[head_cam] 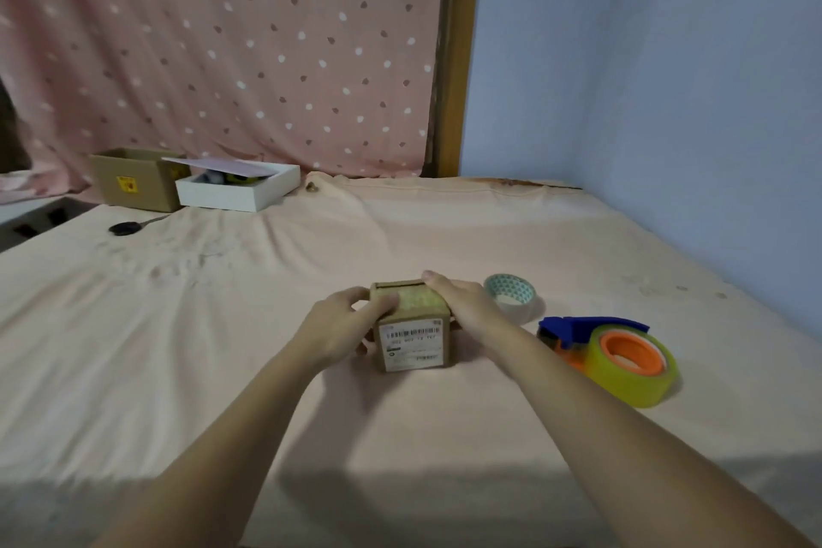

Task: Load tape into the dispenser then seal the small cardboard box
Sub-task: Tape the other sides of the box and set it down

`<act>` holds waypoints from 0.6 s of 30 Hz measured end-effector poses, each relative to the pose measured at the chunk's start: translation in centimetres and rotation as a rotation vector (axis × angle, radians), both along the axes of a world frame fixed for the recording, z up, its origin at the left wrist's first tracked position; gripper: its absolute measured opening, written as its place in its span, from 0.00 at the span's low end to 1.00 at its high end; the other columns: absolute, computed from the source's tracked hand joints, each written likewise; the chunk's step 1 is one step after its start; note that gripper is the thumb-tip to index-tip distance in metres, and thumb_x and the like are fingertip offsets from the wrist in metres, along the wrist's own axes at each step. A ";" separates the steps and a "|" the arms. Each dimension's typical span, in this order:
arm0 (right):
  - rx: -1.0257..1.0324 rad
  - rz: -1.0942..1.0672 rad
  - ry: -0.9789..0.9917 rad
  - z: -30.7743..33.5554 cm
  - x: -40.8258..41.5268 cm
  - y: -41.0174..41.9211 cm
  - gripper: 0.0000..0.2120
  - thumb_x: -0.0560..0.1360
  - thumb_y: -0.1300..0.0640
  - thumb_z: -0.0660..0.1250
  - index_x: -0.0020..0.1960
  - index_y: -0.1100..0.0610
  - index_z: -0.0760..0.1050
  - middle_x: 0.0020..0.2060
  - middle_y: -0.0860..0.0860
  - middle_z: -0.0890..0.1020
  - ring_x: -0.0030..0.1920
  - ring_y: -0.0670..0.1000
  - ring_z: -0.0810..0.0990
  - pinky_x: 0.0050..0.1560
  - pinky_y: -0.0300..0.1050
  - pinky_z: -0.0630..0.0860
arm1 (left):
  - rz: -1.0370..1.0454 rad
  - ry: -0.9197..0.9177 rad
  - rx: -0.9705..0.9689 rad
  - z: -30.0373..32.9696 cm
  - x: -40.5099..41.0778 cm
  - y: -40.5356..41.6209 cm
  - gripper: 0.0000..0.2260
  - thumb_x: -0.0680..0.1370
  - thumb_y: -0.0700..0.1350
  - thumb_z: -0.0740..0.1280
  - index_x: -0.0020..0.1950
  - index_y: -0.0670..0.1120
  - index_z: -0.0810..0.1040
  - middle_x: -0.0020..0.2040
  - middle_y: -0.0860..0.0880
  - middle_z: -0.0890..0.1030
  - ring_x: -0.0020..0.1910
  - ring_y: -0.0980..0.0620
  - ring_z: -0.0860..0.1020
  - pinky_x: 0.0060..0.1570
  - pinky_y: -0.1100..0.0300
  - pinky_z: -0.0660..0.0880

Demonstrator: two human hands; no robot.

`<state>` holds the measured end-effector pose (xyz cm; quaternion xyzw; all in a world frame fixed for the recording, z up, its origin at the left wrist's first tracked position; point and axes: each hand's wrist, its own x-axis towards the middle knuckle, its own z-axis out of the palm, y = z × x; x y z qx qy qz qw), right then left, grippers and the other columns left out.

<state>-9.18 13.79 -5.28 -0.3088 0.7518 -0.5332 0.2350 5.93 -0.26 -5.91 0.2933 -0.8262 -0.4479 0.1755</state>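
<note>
A bed (445, 436) under a peach sheet carries a small cardboard box (411, 325) at centre, a tape roll (511, 296) and loaded tape dispenser (614, 354) to its right, and, upper left, an open carton (133, 182), white box (235, 187) and scissors (129, 227).

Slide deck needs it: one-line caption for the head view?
Both hands hold the small cardboard box on the bedsheet, loaded tape dispenser beside it.
</note>
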 end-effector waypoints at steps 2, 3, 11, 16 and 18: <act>0.047 -0.025 0.013 -0.2 -0.1 -0.1 0.25 0.77 0.35 0.64 0.48 0.56 0.85 0.42 0.52 0.88 0.46 0.51 0.85 0.50 0.44 0.77 | 0.032 -0.058 -0.013 -0.3 -0.2 0.2 0.25 0.73 0.72 0.62 0.56 0.56 0.84 0.44 0.49 0.89 0.35 0.50 0.87 0.50 0.52 0.83; 0.062 -0.040 0.042 -0.4 -0.2 0.0 0.27 0.76 0.33 0.63 0.49 0.56 0.84 0.43 0.51 0.88 0.48 0.51 0.85 0.52 0.45 0.77 | 0.031 -0.076 -0.014 -0.3 -0.2 0.2 0.29 0.71 0.75 0.60 0.57 0.57 0.84 0.46 0.49 0.89 0.40 0.49 0.88 0.53 0.50 0.83; -0.346 -0.187 0.516 5.2 -4.8 10.1 0.07 0.75 0.41 0.68 0.52 0.39 0.79 0.50 0.45 0.85 0.53 0.50 0.84 0.54 0.50 0.80 | 0.209 0.194 -0.372 5.9 -0.1 4.6 0.10 0.81 0.58 0.62 0.53 0.55 0.79 0.49 0.57 0.82 0.44 0.53 0.80 0.47 0.52 0.74; -0.002 -0.439 0.419 2.9 -11.2 19.6 0.12 0.73 0.45 0.71 0.56 0.43 0.79 0.53 0.49 0.83 0.55 0.53 0.81 0.55 0.49 0.76 | -0.119 0.175 -0.119 5.1 -3.0 12.7 0.08 0.79 0.56 0.67 0.48 0.53 0.79 0.38 0.50 0.85 0.38 0.52 0.82 0.44 0.47 0.80; 0.192 -0.373 0.270 0.6 -12.3 21.2 0.28 0.67 0.45 0.76 0.65 0.46 0.74 0.59 0.50 0.79 0.58 0.53 0.79 0.53 0.46 0.72 | -0.187 0.021 -0.203 2.9 -5.1 14.4 0.15 0.78 0.60 0.68 0.59 0.53 0.76 0.40 0.51 0.84 0.42 0.50 0.83 0.44 0.49 0.79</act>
